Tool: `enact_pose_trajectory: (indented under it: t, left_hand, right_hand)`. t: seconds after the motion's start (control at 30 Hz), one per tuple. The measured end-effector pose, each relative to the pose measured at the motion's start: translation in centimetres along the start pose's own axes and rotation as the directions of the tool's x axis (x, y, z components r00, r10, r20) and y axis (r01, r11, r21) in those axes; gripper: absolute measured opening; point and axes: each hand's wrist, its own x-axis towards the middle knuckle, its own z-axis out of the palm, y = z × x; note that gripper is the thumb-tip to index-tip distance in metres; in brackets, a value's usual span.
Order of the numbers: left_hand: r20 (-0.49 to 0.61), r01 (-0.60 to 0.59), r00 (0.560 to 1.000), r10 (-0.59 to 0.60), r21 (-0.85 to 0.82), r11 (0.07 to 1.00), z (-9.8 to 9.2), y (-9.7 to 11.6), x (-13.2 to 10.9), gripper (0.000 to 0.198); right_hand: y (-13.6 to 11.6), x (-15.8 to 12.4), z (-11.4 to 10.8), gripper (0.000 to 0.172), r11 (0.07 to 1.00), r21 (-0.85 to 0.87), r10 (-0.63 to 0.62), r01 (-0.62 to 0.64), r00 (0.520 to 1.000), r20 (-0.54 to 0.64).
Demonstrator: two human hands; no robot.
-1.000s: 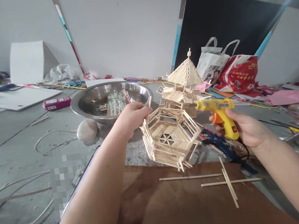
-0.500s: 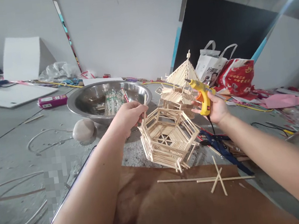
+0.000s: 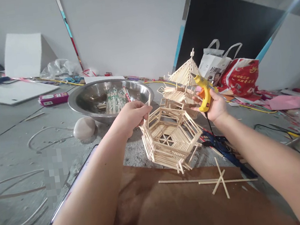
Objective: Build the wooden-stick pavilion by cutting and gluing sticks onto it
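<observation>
Hexagonal open frame of pale wooden sticks [image 3: 170,147], resting at the far edge of the flat brown sheet [image 3: 178,211], in front of the tiered, pointed-roof model of similar sticks [image 3: 185,73]. The left hand [image 3: 135,116] pinches a pale round stick [image 3: 149,99] near-upright by the frame's left rear corner; contact with the frame cannot be told. The right hand [image 3: 216,106] has its fingers loosely around the yellow plastic glue gun [image 3: 206,100]. Compared with a second earlier, the nozzle is raised and turned away from the frame; gluing therefore appears paused.
</observation>
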Motion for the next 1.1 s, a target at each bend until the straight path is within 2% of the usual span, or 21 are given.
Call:
enact_pose_trajectory:
  t: [0.33, 0.67, 0.83, 1.1]
  left_hand:
    - [0.008, -0.005, 1.000, 0.005, 0.002, 1.000, -0.1, -0.2, 0.1, 0.023]
    - [0.015, -0.005, 1.000, 0.005, 0.033, 0.999, 0.0, -0.3, 0.2, 0.022]
    - [0.007, -0.015, 1.000, 0.015, 0.027, 1.000, 0.0, -0.2, 0.1, 0.023]
    - [-0.002, 0.000, 1.000, 0.000, 0.003, 1.000, 0.2, 0.0, 0.0, 0.022]
  right_hand:
    - [-0.4, 0.5, 0.4, 0.016, 0.998, 0.070, 0.008, -0.005, 0.999, -0.048]
    - [-0.7, 1.5, 1.2, 0.019, 0.998, 0.036, -0.054, 0.055, 0.998, -0.036]
    - [-0.6, 1.5, 1.5, 0.024, 0.997, 0.065, -0.039, 0.042, 0.998, -0.054]
    - [-0.6, 2.2, 1.2, 0.018, 0.994, 0.081, -0.070, 0.073, 0.997, -0.042]
